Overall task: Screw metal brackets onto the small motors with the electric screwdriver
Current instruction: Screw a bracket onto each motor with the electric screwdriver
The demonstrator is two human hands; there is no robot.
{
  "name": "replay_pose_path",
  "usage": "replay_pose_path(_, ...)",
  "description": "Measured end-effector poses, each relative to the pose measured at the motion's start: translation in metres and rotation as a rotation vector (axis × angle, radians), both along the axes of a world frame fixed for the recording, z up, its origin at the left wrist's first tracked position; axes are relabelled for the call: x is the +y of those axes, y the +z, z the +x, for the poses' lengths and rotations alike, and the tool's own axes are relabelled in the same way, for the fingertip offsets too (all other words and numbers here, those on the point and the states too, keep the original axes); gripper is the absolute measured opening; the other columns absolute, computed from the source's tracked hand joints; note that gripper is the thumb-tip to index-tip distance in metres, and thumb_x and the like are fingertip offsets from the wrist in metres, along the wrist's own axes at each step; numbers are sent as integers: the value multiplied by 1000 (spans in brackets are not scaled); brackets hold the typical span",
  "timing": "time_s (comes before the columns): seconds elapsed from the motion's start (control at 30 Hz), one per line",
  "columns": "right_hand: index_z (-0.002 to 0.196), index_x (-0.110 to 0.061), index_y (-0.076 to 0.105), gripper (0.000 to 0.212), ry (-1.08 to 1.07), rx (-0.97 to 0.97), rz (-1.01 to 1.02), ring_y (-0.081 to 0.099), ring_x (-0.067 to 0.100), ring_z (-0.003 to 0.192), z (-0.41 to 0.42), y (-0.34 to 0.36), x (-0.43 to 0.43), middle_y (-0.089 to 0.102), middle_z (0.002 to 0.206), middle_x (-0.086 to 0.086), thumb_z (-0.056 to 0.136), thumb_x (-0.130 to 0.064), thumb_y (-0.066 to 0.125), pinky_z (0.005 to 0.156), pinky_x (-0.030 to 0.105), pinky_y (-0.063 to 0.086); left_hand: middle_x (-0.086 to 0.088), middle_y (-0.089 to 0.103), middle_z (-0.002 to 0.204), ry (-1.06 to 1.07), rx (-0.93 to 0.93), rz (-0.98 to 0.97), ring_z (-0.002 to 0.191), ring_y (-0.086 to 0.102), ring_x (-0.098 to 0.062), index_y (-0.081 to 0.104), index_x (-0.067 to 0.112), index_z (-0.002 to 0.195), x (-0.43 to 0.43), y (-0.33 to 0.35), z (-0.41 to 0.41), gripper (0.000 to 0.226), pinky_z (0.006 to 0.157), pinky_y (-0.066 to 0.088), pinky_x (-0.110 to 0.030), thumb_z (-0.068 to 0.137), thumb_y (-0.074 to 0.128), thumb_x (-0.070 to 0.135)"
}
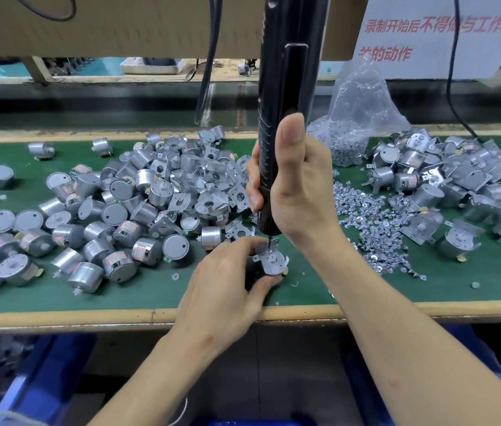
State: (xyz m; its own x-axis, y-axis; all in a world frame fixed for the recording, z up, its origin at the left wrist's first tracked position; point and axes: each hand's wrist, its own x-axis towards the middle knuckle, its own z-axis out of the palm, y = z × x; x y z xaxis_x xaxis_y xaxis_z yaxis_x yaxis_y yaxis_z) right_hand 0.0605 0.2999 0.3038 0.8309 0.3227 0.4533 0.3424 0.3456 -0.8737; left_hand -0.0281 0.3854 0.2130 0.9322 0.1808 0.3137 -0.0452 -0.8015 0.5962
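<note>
My right hand wraps the black electric screwdriver, thumb up along the barrel, holding it upright with the bit down on the bracket atop a small motor. My left hand pinches that motor between thumb and fingertips, on the green mat close to the table's wooden front edge. A strip of open mat runs along that edge on both sides of my hands (a few stray washers dot it). A heap of motors and loose brackets crowds the left. Scattered screws lie just right of my wrist, and bracketed motors pile up far right.
</note>
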Motion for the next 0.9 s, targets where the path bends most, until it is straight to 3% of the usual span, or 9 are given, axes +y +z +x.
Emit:
replay_pose_path(0.2, 67, 7, 42, 86, 3, -30, -16, 46, 20, 37, 1, 0, 1, 49, 51, 6, 73, -79, 46, 43, 27, 39, 15, 67, 111, -5, -4, -5, 103, 56, -5, 58, 31, 121, 1, 1, 1, 47, 87, 50, -31, 80, 75, 44)
replay_pose_path(0.4, 63, -8, 45, 70, -67, -21, -31, 47, 22, 38, 1, 0, 4, 49, 49, 8, 75, -77, 47, 43, 29, 40, 15, 66, 111, -6, 3, 4, 103, 56, -5, 56, 31, 121, 1, 2, 1, 46, 85, 48, -29, 80, 75, 44)
replay_pose_path(0.57, 67, -5, 46, 76, -238, -69, -109, 54, 39, 50, 0, -3, 9, 51, 56, 16, 78, -80, 44, 48, 49, 46, 13, 65, 105, -19, -11, 15, 96, 55, -8, 52, 34, 117, 1, 2, -1, 44, 77, 43, -27, 80, 72, 46)
replay_pose_path(0.63, 69, -8, 48, 74, -220, -40, -88, 55, 31, 47, -1, -2, 7, 53, 54, 9, 75, -82, 42, 47, 44, 49, 14, 65, 105, -14, -10, 29, 96, 55, -8, 55, 31, 118, 2, 1, -1, 44, 78, 42, -25, 80, 73, 46)
replay_pose_path(0.7, 74, -8, 50, 75, -70, 1, -27, 49, 21, 41, 3, 1, -1, 51, 54, 4, 69, -82, 40, 44, 34, 46, 20, 61, 101, -11, -9, 42, 95, 53, -5, 55, 33, 118, 3, 0, -1, 44, 77, 38, -22, 80, 74, 46)
replay_pose_path(0.77, 77, -9, 51, 77, 62, 6, 8, 46, 18, 41, 11, 9, -13, 50, 56, 3, 64, -84, 38, 45, 33, 44, 25, 54, 96, -18, -9, 53, 93, 51, -4, 54, 36, 117, 3, 0, -1, 43, 74, 35, -20, 80, 74, 46)
replay_pose_path(0.9, 77, -15, 53, 79, 61, -8, -28, 46, 17, 42, 26, 22, -37, 50, 57, 0, 57, -91, 47, 48, 30, 44, 27, 52, 97, -34, -4, 60, 92, 48, -1, 52, 36, 119, 4, -1, 0, 44, 76, 37, -23, 82, 72, 48)
